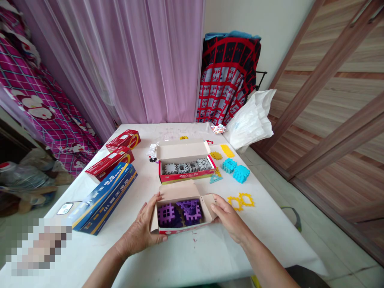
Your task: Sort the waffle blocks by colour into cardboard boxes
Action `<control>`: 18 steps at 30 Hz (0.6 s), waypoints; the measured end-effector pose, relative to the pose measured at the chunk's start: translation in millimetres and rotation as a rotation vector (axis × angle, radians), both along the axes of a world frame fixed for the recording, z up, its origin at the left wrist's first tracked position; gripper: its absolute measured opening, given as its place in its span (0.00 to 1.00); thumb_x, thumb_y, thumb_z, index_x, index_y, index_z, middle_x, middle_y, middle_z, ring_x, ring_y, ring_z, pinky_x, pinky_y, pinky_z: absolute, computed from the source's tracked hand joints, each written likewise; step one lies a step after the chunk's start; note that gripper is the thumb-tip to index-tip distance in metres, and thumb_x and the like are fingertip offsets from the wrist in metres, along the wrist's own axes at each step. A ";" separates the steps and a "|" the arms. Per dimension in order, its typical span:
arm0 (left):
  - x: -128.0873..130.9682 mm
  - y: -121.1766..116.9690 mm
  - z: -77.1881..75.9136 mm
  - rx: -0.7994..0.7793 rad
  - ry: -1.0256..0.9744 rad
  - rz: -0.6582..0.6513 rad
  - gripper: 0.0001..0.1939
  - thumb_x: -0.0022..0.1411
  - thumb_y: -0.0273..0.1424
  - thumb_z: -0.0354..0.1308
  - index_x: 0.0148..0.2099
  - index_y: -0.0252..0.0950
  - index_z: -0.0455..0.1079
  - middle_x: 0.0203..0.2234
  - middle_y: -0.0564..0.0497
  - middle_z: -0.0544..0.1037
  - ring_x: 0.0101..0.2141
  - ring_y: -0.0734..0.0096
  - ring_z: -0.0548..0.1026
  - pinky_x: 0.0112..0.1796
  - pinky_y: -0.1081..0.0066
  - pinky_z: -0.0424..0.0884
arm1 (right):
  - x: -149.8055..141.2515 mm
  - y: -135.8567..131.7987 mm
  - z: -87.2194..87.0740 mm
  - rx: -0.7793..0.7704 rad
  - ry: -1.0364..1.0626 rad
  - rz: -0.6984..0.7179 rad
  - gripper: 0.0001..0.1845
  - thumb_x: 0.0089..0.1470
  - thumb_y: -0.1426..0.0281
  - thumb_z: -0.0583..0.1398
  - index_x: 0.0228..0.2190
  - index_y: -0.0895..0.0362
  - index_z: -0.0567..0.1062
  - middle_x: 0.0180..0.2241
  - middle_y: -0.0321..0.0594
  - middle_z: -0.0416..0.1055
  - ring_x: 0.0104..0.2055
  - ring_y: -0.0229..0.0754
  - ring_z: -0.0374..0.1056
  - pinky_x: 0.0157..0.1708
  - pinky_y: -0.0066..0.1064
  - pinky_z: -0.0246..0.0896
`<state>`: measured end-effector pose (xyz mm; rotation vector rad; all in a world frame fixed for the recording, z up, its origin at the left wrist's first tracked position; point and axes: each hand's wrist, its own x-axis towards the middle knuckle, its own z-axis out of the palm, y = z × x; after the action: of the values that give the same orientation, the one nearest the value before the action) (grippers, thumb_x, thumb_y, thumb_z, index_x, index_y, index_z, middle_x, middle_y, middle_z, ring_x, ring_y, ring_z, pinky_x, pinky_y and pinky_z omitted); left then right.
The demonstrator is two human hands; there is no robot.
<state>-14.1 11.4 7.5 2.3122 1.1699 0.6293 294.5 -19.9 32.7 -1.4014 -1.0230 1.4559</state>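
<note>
An open cardboard box [186, 230] stands before me with its lid raised toward the back. Purple interlocking plastic pieces [167, 214] lie inside it. My left hand [141, 228] grips the box's left end, thumb along the front and fingers at the back corner. At the right end, my right hand [225, 216] holds the side flap between thumb and fingers. Just behind stands a second open red box [187, 176], filled with grey interlocking pieces [183, 167]. Yellow frame-shaped pieces [241, 201] lie to the right of my right hand.
Blue boxes [105, 200] and red boxes [111, 162] line the table's left side. Turquoise pieces [235, 170] and a yellow piece [227, 151] lie on the right. A white plastic bag [252, 120] hangs by the far right edge. A phone-like object [65, 208] lies at left.
</note>
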 end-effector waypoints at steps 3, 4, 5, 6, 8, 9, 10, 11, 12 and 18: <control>-0.7 -4.5 -6.9 -0.033 -0.007 0.004 0.55 0.50 0.47 0.65 0.69 0.40 0.37 0.62 0.35 0.61 0.61 0.46 0.62 0.58 0.46 0.59 | 0.0 -1.3 -1.4 -0.002 -0.005 0.018 0.25 0.50 0.58 0.58 0.50 0.52 0.67 0.44 0.39 0.74 0.39 0.43 0.72 0.30 0.30 0.68; -0.8 -5.7 -9.9 -0.030 0.004 0.010 0.54 0.48 0.47 0.66 0.69 0.39 0.40 0.61 0.34 0.63 0.60 0.45 0.63 0.58 0.45 0.59 | -0.1 -1.6 -2.0 -0.002 -0.010 0.024 0.25 0.51 0.58 0.57 0.50 0.52 0.67 0.44 0.39 0.74 0.39 0.43 0.72 0.31 0.30 0.68; -0.4 -6.9 -13.0 -0.018 0.020 0.018 0.54 0.47 0.47 0.67 0.68 0.37 0.44 0.60 0.34 0.64 0.60 0.43 0.63 0.58 0.44 0.58 | -0.2 -1.6 -3.0 0.000 -0.020 0.026 0.25 0.51 0.58 0.57 0.50 0.52 0.67 0.44 0.39 0.74 0.39 0.43 0.72 0.32 0.31 0.68; 0.4 -8.0 -16.0 -0.002 0.038 0.025 0.54 0.45 0.47 0.68 0.67 0.35 0.47 0.59 0.33 0.65 0.60 0.41 0.62 0.58 0.42 0.56 | -0.3 -1.5 -4.4 0.004 -0.037 0.023 0.25 0.51 0.57 0.57 0.50 0.52 0.67 0.44 0.39 0.74 0.39 0.43 0.72 0.33 0.32 0.69; 3.4 -10.5 -20.7 0.028 0.059 0.034 0.52 0.43 0.45 0.69 0.65 0.32 0.50 0.58 0.32 0.66 0.61 0.39 0.60 0.59 0.39 0.52 | 0.1 -0.4 -8.6 0.022 -0.084 0.010 0.26 0.50 0.57 0.58 0.50 0.52 0.68 0.45 0.40 0.74 0.41 0.44 0.72 0.34 0.33 0.70; 5.5 -12.1 -22.2 0.038 0.055 0.047 0.50 0.45 0.43 0.68 0.64 0.31 0.50 0.57 0.32 0.67 0.61 0.40 0.60 0.59 0.40 0.53 | 0.8 0.5 -11.0 0.033 -0.111 0.004 0.26 0.50 0.57 0.58 0.50 0.52 0.69 0.45 0.41 0.74 0.42 0.45 0.72 0.34 0.33 0.70; 7.8 -13.9 -23.0 0.041 0.041 0.065 0.47 0.46 0.40 0.67 0.64 0.31 0.50 0.57 0.32 0.67 0.60 0.42 0.62 0.59 0.42 0.55 | 2.1 1.5 -13.0 0.049 -0.144 -0.002 0.27 0.50 0.56 0.57 0.50 0.53 0.69 0.45 0.41 0.74 0.43 0.46 0.72 0.35 0.34 0.70; 10.2 -15.9 -23.4 0.038 0.023 0.087 0.44 0.47 0.37 0.66 0.63 0.31 0.51 0.56 0.33 0.68 0.59 0.45 0.64 0.58 0.45 0.59 | 3.8 2.5 -14.2 0.072 -0.185 -0.005 0.27 0.50 0.56 0.57 0.51 0.53 0.69 0.45 0.42 0.75 0.44 0.47 0.72 0.36 0.35 0.70; 12.6 -18.1 -23.2 0.032 0.004 0.114 0.42 0.47 0.35 0.65 0.62 0.32 0.52 0.54 0.34 0.70 0.57 0.48 0.67 0.56 0.48 0.64 | 5.7 3.1 -13.7 0.103 -0.242 -0.016 0.27 0.50 0.56 0.57 0.51 0.54 0.69 0.45 0.43 0.75 0.45 0.47 0.72 0.38 0.36 0.70; 30.4 -32.5 -14.8 0.155 -0.048 0.181 0.40 0.46 0.32 0.65 0.60 0.37 0.53 0.50 0.40 0.72 0.50 0.54 0.74 0.50 0.57 0.72 | -2.7 -9.7 34.1 0.605 -0.698 -0.175 0.18 0.55 0.65 0.55 0.45 0.54 0.75 0.49 0.47 0.72 0.50 0.46 0.69 0.48 0.38 0.66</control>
<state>16.3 -21.0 -7.3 2.3192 1.3612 0.8637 291.8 -29.6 66.9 -1.4963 -1.5543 0.4340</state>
